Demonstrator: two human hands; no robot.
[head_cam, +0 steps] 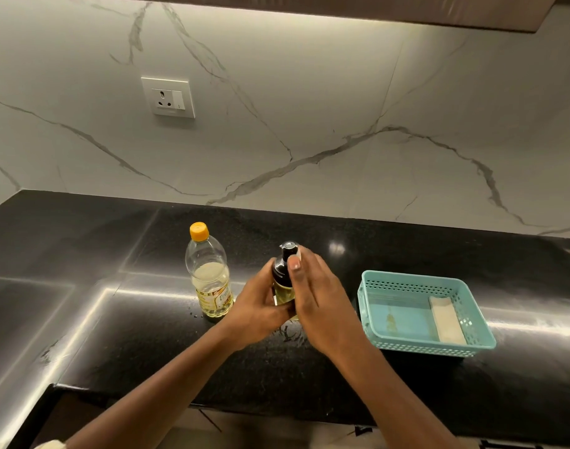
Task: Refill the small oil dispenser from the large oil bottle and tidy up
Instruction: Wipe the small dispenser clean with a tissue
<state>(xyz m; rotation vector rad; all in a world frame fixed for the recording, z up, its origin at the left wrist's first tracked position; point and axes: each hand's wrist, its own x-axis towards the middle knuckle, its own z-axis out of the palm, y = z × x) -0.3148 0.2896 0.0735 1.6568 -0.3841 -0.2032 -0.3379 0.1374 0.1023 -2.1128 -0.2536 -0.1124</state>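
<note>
The small oil dispenser (pixel 282 280), clear with yellow oil and a black pump top, stands upright at the middle of the black counter. My left hand (pixel 261 306) grips its body from the left. My right hand (pixel 319 296) is against its right side, thumb curled onto the black top. Just to the left stands the large oil bottle (pixel 209 280), clear plastic with an orange cap screwed on, roughly half full of pale oil and untouched by either hand.
A teal perforated basket (pixel 471 341) sits to the right with a folded beige cloth (pixel 447 320) inside. Small oil drops (pixel 196 315) and smears lie on the black counter (pixel 147 335) near the bottles. A wall socket (pixel 168 98) is on the marble backsplash.
</note>
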